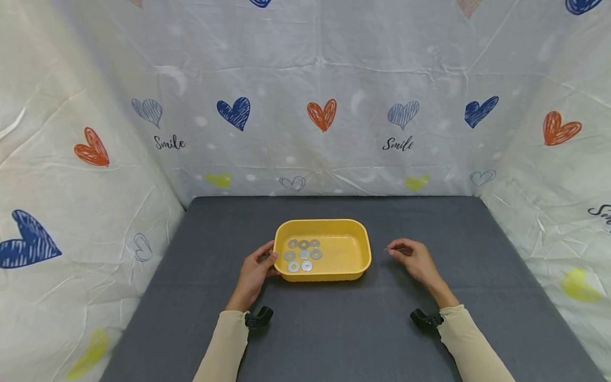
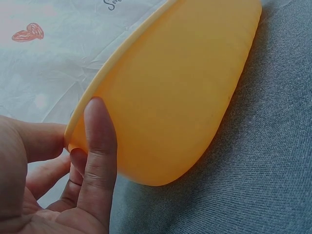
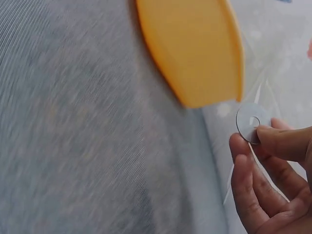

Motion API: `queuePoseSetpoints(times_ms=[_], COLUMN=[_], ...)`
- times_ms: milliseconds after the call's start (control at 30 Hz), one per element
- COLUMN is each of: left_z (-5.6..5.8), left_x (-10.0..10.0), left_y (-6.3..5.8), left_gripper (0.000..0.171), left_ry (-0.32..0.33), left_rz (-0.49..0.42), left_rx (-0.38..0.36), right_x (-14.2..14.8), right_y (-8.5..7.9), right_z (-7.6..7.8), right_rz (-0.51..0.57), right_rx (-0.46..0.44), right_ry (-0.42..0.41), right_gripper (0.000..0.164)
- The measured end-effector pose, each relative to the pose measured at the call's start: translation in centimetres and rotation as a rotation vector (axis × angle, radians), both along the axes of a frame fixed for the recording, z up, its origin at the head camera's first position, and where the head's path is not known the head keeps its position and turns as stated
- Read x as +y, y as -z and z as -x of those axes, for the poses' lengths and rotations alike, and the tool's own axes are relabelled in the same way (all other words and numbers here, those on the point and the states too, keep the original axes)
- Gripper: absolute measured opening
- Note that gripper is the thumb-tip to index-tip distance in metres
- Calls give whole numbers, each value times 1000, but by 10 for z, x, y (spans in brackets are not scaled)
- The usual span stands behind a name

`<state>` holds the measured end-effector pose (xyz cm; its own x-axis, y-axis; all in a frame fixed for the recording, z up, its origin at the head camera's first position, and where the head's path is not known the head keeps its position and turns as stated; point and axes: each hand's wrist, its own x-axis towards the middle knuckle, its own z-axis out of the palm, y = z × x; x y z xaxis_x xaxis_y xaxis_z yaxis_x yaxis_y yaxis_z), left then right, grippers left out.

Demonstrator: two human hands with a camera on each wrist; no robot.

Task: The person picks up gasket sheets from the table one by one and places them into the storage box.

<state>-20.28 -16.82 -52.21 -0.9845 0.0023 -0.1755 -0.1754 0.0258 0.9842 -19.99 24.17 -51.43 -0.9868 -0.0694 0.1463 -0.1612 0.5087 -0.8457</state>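
A yellow plastic tray (image 1: 343, 249) stands on the dark cloth, with several flat metal washers (image 1: 304, 254) lying in its left half. My left hand (image 1: 253, 275) grips the tray's left end; in the left wrist view the thumb and fingers (image 2: 100, 131) pinch its rim and wall. To the right of the tray, apart from it, my right hand (image 1: 414, 261) holds a single washer. The right wrist view shows this washer (image 3: 247, 119) pinched between thumb and fingertips, its centre hole visible. In the head view it appears edge-on and tiny.
A dark grey cloth (image 1: 334, 329) covers the table. White curtains (image 1: 286, 53) printed with hearts and "Smile" enclose it at the back and both sides. Each wrist wears a black strap (image 1: 259, 317) below a beige sleeve (image 1: 221, 345).
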Motion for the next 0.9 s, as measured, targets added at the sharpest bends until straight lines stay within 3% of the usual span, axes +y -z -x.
queuePoseSetpoints(times_ms=[533,900], left_z=[0,0], left_x=[0,1], left_y=[1,1], left_gripper=[49,50], left_ry=[3,-2], left_rz=[0,2], left_rx=[5,12], right_x=[-28,-58], right_y=[-29,-37], right_z=[1,6], right_rz=[202,325], right_rx=[-32,-67], right_ry=[-49,-69], right_gripper=[18,21])
